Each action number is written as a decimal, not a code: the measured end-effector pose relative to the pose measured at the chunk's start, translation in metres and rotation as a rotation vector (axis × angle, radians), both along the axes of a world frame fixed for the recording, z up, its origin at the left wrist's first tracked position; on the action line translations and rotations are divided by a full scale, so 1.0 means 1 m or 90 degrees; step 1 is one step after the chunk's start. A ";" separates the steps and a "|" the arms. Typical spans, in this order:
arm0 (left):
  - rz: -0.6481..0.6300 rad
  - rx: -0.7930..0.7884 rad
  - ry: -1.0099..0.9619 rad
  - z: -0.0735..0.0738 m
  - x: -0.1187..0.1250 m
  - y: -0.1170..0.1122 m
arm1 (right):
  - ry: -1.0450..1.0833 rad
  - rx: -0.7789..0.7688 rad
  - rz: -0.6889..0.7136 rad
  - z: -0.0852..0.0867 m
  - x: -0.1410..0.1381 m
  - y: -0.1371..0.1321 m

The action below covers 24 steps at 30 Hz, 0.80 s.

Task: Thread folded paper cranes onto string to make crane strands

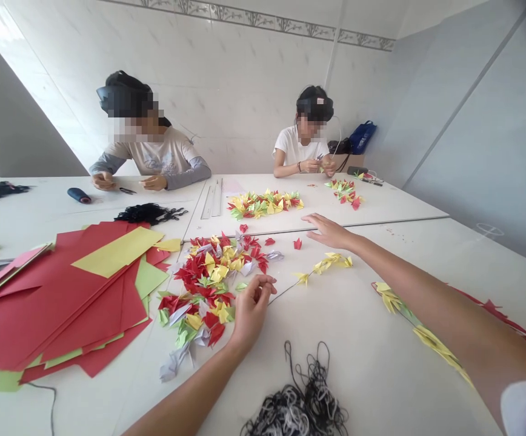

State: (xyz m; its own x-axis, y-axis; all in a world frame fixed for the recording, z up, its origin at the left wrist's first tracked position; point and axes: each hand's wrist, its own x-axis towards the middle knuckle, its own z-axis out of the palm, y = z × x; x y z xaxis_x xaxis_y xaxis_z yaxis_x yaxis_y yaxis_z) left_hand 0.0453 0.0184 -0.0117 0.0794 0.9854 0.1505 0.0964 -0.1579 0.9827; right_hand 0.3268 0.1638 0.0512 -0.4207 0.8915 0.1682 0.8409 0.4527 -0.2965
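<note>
My left hand [251,310] is closed, its fingers curled beside a heap of folded paper cranes [208,266] in red, yellow, green and pale lilac. What the fingers hold, if anything, is hidden. A dark thread [285,292] runs from the edge of this hand to a short row of yellow cranes [331,262] strung on it. My right hand [328,232] is open, fingers stretched out above the table, just past a single red crane [297,243]. Beneath my right forearm lies another strand with yellow cranes [436,345].
Red, yellow and green paper sheets [76,290] spread over the left side. A tangle of black and grey cord [297,402] lies near me. Two people [158,148] sit across the table [381,242]. Another crane pile [267,204] and rulers [212,200] lie farther back.
</note>
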 end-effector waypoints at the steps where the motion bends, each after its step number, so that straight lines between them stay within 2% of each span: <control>1: -0.014 -0.005 -0.014 0.000 0.000 0.000 | 0.002 -0.004 0.004 -0.001 -0.013 0.016; 7: -0.044 -0.020 -0.045 -0.002 0.001 -0.001 | 0.015 -0.005 0.011 -0.018 -0.090 0.100; 13: -0.026 -0.015 -0.033 -0.001 0.000 -0.002 | 0.044 0.009 -0.079 -0.034 -0.149 0.142; 18: -0.026 -0.005 -0.038 -0.001 0.001 -0.003 | 0.052 0.034 -0.136 -0.050 -0.161 0.150; 24: -0.034 -0.008 -0.026 -0.002 0.002 -0.004 | 0.070 0.046 -0.102 -0.055 -0.158 0.151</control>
State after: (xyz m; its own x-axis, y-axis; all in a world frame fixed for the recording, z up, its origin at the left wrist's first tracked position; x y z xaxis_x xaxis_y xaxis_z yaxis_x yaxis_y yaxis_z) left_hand 0.0473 0.0142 -0.0133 0.1257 0.9818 0.1426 0.0474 -0.1495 0.9876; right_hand 0.1686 0.3146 -0.0036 -0.2492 0.9296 0.2716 0.8684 0.3386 -0.3623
